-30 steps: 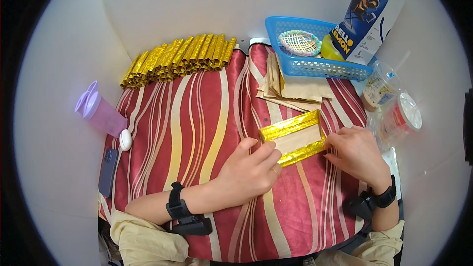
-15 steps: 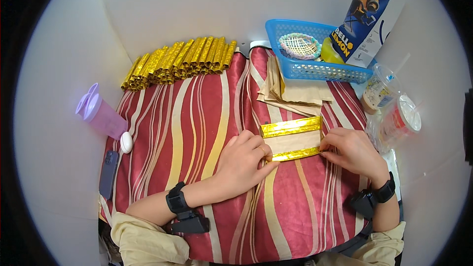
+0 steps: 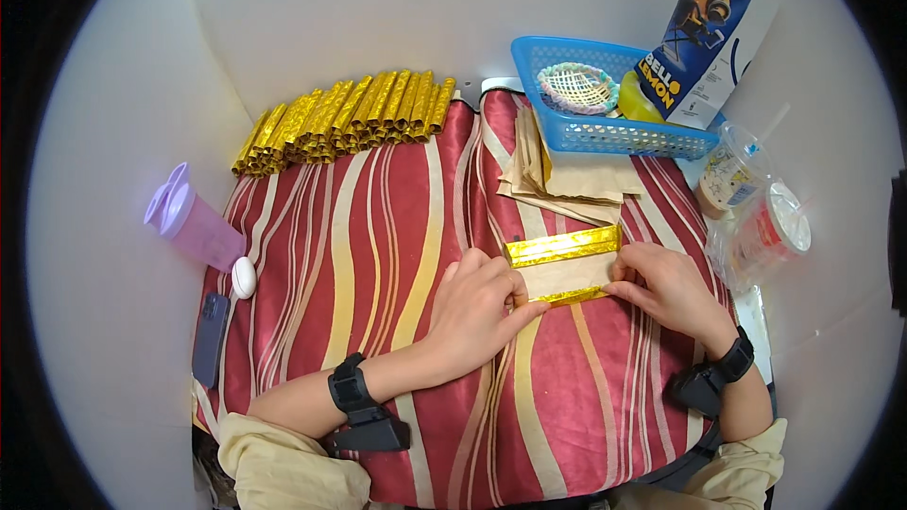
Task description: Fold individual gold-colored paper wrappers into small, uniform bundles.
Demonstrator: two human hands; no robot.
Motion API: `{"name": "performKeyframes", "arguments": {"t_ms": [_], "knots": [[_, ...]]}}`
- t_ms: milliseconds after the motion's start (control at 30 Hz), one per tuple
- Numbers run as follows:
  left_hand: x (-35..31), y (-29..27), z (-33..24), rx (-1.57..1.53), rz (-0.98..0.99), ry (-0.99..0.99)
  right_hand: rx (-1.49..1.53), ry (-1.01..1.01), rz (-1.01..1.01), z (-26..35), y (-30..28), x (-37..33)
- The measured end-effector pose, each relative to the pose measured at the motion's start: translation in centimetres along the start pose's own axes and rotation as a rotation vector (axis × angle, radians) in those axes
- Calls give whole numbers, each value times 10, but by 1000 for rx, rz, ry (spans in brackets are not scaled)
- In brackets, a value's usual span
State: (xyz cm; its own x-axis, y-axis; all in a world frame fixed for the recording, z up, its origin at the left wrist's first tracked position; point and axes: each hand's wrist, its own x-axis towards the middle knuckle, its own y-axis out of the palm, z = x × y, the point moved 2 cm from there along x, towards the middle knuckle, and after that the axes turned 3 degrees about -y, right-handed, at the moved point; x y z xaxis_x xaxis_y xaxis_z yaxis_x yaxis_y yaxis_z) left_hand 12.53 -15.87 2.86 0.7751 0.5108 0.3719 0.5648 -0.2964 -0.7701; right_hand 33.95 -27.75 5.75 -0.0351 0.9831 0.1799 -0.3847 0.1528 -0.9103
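A sheet of gold foil paper with a pale beige back lies on the striped cloth, its far and near edges folded over in gold strips. My left hand pinches the near-left corner between thumb and fingers. At the near-right corner my right hand is closed on the same sheet, thumb along the near fold. The near gold strip stands slightly raised between the two thumbs. Just beyond the sheet lies a stack of beige paper sheets. A pile of rolled gold paper tubes rests at the far left.
A blue plastic basket at the far right holds a woven piece and a dark blue box. Two plastic cups stand at the right. On the left are a purple bottle, a white oval case and a phone.
Both thumbs have moved inward along the near edge, and its gold strip is now rolled up narrower. My left hand has shifted slightly to the right.
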Motion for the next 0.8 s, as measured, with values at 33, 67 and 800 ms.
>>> {"name": "performKeyframes", "arguments": {"t_ms": [33, 67, 800], "knots": [[1, 0, -1, 4, 3, -8, -2, 2, 0, 1, 0, -1], [1, 0, -1, 11, 7, -19, -2, 17, 2, 1, 0, -1], [-3, -12, 5, -41, 68, -130, 99, 0, -15, -2, -13, -1]]}}
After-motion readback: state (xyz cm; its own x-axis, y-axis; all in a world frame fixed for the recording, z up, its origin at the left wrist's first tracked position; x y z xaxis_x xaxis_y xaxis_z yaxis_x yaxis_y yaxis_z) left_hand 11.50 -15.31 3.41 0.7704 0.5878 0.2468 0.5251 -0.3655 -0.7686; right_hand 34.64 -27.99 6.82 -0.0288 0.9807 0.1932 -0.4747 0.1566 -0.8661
